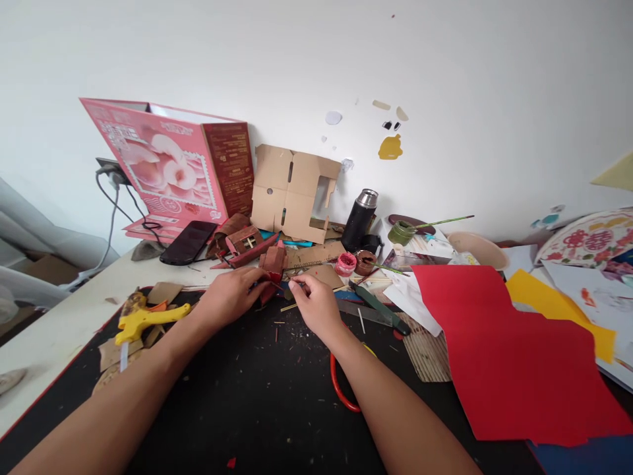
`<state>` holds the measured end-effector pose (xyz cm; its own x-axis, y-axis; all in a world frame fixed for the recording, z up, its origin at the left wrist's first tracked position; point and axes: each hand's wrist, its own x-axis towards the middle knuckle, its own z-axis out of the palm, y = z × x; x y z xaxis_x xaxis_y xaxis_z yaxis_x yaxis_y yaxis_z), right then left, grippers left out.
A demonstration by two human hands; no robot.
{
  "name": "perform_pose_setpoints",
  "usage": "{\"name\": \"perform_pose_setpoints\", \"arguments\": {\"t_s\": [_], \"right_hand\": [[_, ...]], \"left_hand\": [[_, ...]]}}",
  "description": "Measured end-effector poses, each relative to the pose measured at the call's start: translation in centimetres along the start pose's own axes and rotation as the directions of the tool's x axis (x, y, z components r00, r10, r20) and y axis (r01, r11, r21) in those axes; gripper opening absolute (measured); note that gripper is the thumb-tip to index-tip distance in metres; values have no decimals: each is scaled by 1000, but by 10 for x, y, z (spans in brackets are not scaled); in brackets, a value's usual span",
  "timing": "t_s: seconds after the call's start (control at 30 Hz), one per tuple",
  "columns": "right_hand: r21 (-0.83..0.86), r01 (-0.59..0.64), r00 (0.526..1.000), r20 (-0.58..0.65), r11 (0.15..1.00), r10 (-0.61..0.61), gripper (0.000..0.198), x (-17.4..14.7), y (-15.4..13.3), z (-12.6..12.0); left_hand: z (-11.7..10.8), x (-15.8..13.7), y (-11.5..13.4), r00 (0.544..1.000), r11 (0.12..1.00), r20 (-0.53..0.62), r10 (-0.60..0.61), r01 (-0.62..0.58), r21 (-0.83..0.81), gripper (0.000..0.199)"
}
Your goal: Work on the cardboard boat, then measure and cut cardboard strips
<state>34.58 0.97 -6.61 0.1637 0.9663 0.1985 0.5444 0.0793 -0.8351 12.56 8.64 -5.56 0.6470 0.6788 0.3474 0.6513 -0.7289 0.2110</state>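
One thin stick [277, 286] points crosswise from left hand [241, 290] toward right hand [315, 302].

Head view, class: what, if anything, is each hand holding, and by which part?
A thin brown strip seems pinched near one end by the left hand; whether the right hand grips its other end cannot be told.

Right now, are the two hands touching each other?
Apart. The head view shows a gap between the left hand and the right hand, even at their fingertips.
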Motion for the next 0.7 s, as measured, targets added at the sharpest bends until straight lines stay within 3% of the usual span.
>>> {"name": "perform_pose_setpoints", "arguments": {"t_s": [0.33,0.7], "right_hand": [[84,-15,1000,3,996,15,22,1,4,2],[46,-23,1000,18,999,22,24,2,1,1]], "left_hand": [[-1,0,0,1000,999,15,24,-24,-26,30],[2,0,-1,1000,1000,7,18,-18,-25,28]]}}
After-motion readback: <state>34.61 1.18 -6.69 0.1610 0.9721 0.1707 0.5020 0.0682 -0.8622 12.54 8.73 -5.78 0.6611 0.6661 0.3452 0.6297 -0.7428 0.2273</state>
